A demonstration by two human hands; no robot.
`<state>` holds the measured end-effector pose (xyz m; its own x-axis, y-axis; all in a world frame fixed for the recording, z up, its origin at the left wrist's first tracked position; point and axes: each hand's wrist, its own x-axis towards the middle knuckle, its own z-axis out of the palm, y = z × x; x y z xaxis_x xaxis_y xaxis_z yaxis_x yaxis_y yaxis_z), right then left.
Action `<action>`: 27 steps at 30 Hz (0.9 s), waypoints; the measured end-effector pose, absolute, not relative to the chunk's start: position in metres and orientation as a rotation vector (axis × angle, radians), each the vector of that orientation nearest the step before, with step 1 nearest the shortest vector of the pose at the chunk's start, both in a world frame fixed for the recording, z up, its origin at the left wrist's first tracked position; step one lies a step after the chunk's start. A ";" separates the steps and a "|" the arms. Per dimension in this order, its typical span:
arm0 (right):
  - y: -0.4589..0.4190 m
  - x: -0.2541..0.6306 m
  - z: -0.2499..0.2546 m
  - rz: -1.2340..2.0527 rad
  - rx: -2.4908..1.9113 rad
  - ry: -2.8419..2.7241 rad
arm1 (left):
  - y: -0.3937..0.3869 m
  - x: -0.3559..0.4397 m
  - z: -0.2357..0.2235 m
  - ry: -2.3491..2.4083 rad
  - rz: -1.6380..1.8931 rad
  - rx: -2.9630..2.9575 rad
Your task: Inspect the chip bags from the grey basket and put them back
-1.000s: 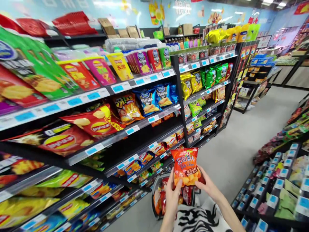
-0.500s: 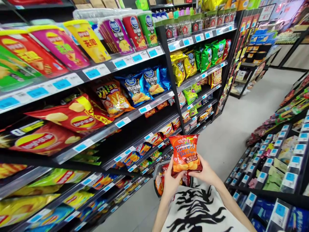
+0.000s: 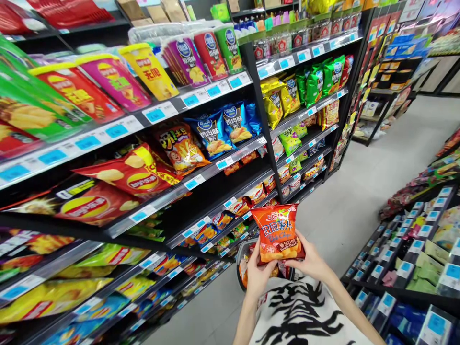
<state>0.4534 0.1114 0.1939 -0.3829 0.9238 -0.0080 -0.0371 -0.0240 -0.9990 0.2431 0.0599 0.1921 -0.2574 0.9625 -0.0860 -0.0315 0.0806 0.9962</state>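
Between my two hands is an orange-red bag of potato chips (image 3: 276, 235), upright with its printed front toward me. My left hand (image 3: 261, 269) is closed around the bag's lower left side, thumb along the bottom edge. On the lower right side my right hand (image 3: 307, 256) grips it the same way, and the bag hides most of the fingers. Another red wrapper edge shows just behind the bag's lower right. Below and behind my hands stands a dark basket (image 3: 240, 275) on the floor with red and orange snack bags in it, partly covered by my arms.
A tall snack shelf (image 3: 172, 191) runs along my left, with chip bags, a yellow chip tub (image 3: 149, 72) and other tubs on its tiers. Low tiered bins (image 3: 406, 249) line the right. A grey floor aisle (image 3: 359, 191) leads ahead to a display stand (image 3: 381, 91).
The view has turned slightly left, so the shelves sit further right in the picture. The chip bag stays in both hands and looks slightly nearer.
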 end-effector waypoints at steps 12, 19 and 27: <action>0.117 0.461 0.181 1.421 -0.989 -1.489 | 0.061 0.241 0.184 1.398 1.259 0.998; 0.114 0.454 0.190 1.447 -1.001 -1.500 | 0.056 0.234 0.192 1.358 1.234 0.970; 0.116 0.457 0.196 1.401 -0.991 -1.544 | 0.052 0.248 0.191 1.390 1.374 0.940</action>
<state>0.4569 0.1164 0.1958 -0.3642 0.9295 0.0590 0.0313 0.0755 -0.9967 0.2479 0.0521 0.1910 -0.2694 0.9578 -0.1006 -0.0892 0.0792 0.9929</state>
